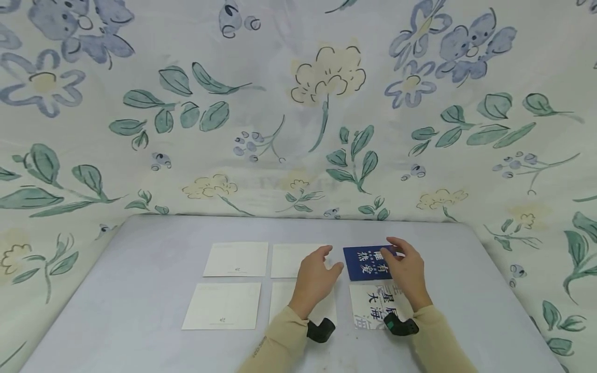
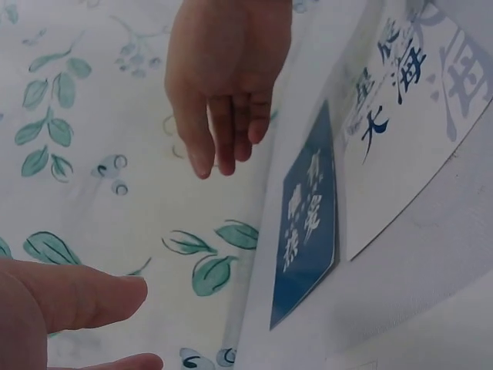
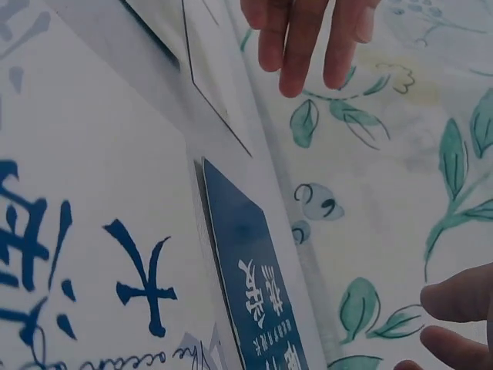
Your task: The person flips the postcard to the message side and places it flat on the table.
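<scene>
In the head view a dark blue card [image 1: 361, 264] with white characters lies at the back right of the table. My right hand [image 1: 409, 272] hovers over its right edge, thumb and fingers apart; in the right wrist view those fingers [image 3: 462, 297] show a gap to the card. Nearer the front is a white card [image 1: 361, 303] with blue brush characters, partly hidden by my right wrist. My left hand [image 1: 314, 280], fingers spread and holding nothing, is above two plain white cards, a back one [image 1: 283, 259] and a front one [image 1: 278, 298], covering parts of both.
Two more white cards, one at the back [image 1: 236, 259] and one in front [image 1: 222, 305], lie on the left, completing two rows. The pale table [image 1: 140, 280] ends at a flower-patterned cloth [image 1: 280, 129] behind. A black band device [image 1: 322, 330] sits on each wrist.
</scene>
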### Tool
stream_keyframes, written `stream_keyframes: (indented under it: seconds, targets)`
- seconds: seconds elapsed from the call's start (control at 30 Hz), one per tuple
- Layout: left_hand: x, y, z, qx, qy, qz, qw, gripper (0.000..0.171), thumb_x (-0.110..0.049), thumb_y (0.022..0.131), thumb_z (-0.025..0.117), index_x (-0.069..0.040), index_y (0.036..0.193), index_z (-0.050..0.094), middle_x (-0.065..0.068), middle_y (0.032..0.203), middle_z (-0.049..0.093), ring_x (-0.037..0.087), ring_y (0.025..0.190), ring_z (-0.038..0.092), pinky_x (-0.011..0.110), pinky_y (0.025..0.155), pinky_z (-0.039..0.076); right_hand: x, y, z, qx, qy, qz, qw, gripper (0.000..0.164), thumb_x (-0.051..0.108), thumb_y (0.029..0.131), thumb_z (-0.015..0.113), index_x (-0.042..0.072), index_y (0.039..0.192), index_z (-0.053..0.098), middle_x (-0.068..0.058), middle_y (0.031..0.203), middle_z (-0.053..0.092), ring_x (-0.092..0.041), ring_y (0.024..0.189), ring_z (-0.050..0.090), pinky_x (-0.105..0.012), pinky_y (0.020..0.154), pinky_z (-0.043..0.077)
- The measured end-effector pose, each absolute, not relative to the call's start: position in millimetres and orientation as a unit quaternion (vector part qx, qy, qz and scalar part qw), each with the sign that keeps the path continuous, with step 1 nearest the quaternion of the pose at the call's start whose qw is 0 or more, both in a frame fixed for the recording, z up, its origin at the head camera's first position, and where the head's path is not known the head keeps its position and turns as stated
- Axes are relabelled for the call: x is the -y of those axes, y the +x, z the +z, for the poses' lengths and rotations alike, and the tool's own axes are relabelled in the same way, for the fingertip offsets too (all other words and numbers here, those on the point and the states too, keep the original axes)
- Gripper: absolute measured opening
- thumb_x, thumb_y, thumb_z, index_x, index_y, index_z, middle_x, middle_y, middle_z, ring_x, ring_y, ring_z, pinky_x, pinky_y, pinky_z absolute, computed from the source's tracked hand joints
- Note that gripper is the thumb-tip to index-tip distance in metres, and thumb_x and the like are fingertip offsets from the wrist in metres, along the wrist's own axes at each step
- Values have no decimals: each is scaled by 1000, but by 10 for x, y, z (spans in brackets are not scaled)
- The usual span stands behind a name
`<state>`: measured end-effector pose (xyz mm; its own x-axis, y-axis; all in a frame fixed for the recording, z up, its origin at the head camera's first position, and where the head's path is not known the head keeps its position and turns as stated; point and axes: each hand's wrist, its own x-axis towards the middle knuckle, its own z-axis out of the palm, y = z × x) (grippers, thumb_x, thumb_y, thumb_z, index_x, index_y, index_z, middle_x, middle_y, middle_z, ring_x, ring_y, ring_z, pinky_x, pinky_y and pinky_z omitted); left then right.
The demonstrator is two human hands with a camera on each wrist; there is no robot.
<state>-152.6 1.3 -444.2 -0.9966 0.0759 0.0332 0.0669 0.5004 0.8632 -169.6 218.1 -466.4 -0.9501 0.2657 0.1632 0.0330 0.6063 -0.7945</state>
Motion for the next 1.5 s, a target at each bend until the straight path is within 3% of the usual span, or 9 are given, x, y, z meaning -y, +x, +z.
stream_keyframes:
  seconds: [0.33, 0.6, 0.97, 1.5]
  targets:
    - [-148, -1559, -4487, -876, 26, 482, 18, 49, -20, 93, 69, 0, 137, 58, 20, 136, 60, 38, 128, 55, 52, 103, 47, -2304, -1685, -4664, 884, -111, 448, 76, 50, 21, 100, 61, 2, 144, 50, -23, 147, 49, -42, 124, 54, -54, 103, 45]
    - [-231, -1592, -4545, -886, 23, 463, 18, 52, -20, 92, 69, 1, 138, 56, 23, 136, 59, 41, 129, 53, 52, 106, 45, -2297, -1697, -4653, 886, -132, 442, 45, 54, 23, 100, 60, 2, 147, 45, -24, 150, 45, -44, 129, 48, -56, 107, 41]
    - [-315, -1572, -4613, -898, 18, 440, 17, 53, -21, 91, 73, 2, 136, 58, 24, 129, 63, 43, 121, 57, 53, 99, 49, -2292, -1736, -4725, 902, -142, 407, 10, 58, 25, 100, 60, 0, 149, 41, -28, 149, 42, -46, 134, 42, -59, 109, 37]
    - [-351, -1528, -4656, -900, 30, 434, 17, 52, -20, 92, 71, 4, 136, 57, 23, 133, 61, 43, 125, 54, 54, 104, 46, -2304, -1740, -4795, 914, -139, 382, 8, 58, 26, 99, 60, -2, 146, 44, -30, 147, 44, -47, 137, 40, -59, 112, 33]
